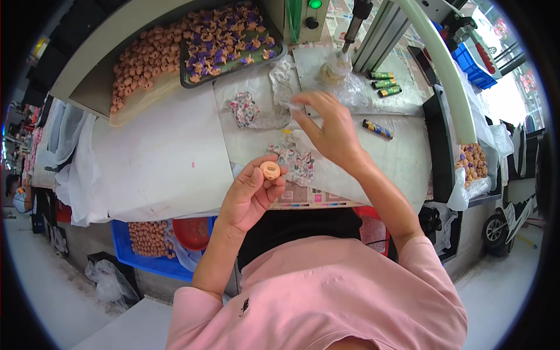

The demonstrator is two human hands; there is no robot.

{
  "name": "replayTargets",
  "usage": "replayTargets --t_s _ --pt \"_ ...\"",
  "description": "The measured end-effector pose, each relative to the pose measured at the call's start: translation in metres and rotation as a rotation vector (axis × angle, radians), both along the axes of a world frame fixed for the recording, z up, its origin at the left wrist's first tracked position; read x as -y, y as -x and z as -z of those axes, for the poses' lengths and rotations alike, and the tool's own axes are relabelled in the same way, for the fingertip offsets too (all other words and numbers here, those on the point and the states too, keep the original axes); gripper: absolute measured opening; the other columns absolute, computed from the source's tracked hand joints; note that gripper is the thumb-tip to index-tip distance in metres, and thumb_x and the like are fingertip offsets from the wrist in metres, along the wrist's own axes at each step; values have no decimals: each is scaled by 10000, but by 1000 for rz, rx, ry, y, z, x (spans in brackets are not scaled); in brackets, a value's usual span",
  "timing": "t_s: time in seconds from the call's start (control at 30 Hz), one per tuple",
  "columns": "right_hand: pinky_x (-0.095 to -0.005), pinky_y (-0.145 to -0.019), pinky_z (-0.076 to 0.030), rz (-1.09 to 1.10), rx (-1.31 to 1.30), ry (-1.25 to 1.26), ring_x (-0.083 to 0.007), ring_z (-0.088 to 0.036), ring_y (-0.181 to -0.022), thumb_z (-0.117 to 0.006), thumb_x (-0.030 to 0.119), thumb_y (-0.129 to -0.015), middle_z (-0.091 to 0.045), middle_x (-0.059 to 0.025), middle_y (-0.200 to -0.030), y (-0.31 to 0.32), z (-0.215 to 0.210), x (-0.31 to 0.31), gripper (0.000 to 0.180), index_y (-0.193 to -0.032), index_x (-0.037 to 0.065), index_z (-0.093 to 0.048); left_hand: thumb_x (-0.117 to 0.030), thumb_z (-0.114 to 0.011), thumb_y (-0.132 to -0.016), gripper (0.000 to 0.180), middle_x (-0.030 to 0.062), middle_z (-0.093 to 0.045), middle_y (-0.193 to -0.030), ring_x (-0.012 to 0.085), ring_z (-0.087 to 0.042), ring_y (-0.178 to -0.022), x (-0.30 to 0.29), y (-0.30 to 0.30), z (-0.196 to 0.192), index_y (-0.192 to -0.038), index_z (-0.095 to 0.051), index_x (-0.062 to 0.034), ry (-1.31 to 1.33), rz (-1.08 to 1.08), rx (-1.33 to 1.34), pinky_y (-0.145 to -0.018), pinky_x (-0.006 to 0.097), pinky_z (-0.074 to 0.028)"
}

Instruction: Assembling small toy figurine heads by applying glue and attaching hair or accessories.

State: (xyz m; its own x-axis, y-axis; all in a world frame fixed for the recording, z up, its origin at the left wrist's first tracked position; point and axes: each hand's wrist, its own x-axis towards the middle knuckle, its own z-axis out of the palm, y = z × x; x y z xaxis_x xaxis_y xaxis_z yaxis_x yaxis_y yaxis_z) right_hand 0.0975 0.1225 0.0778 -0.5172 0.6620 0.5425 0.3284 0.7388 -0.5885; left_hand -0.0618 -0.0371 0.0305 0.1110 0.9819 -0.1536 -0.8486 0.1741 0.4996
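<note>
My left hand [255, 195] holds a small peach-coloured hollow plastic piece [270, 170], like a doll's head, between thumb and fingers, its opening facing up. My right hand [333, 129] is raised over the table, thumb and fingers apart, and I see nothing in it. It is nearest to crumpled clear plastic [283, 81] by a metal plate. Just beyond the left hand lies a flower-printed cloth [298, 166], partly hidden by the fingers. A second flower-printed cloth [244, 109] lies farther back.
A dark tray [230, 65] of small peach-and-purple figures stands at the back, beside a heap of peach pieces [149, 55]. A press [350, 35] rises at the back right. Several small tubes [387, 83] lie near it; another tube [378, 129] lies closer. A blue crate [125, 248] sits below the front edge.
</note>
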Motion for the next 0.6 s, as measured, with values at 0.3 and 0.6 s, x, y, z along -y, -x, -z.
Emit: replayTargets --t_s 0.3,0.6 --pt "-443 -807 -507 85 258 -113 -353 -615 -918 -624 116 -786 -671 -143 -949 153 -3 -117 173 -941 99 -700 -245 -564 -945 423 150 -612 -1130 179 -639 -952 17 20 -16 -1293 -469 -23 -25 -68 38 -855 298 -551" --pt "-412 -820 -534 84 620 99 -346 -641 -985 -582 120 -831 -680 -141 -1004 179 -6 -146 218 -1001 167 -710 -237 -545 -956 403 163 -590 -1143 192 -624 -962 32 36 -19 -1295 -468 -33 -20 -131 63 -866 302 -542"
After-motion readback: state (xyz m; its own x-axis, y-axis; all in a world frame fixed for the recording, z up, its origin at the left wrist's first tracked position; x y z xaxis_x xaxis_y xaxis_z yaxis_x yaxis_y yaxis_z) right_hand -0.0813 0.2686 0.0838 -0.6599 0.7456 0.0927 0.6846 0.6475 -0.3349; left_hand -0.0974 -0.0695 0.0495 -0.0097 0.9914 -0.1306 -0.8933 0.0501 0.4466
